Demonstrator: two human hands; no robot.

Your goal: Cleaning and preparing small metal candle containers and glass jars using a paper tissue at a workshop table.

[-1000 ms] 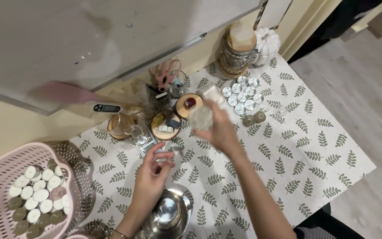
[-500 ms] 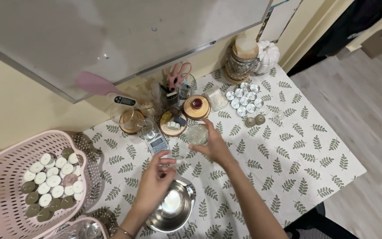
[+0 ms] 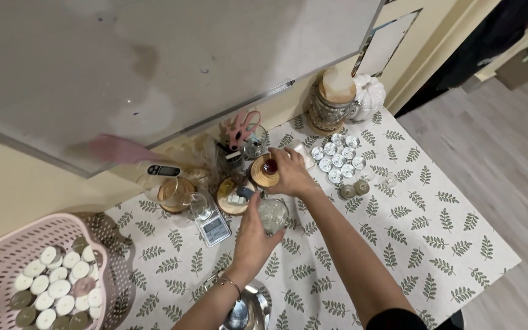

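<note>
A: L hand [image 3: 253, 237]?
B: Fingers wrapped round a clear glass jar [image 3: 272, 214], frame centre, on the leaf-print bench [image 3: 435, 244].
A: R hand [image 3: 288, 173]?
B: Just above the jar, fingers pinched on the red knob [image 3: 269, 166] of a wooden lid [image 3: 265, 174].

Glass jar [image 3: 272, 215] now in left hand [image 3: 253, 239].

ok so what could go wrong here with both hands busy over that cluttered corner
The left hand holds a small glass jar above the table; a loose grip could drop it onto the digital scale. The right hand reaches onto the round wooden lid, and its forearm could sweep the tealight cups.
</note>
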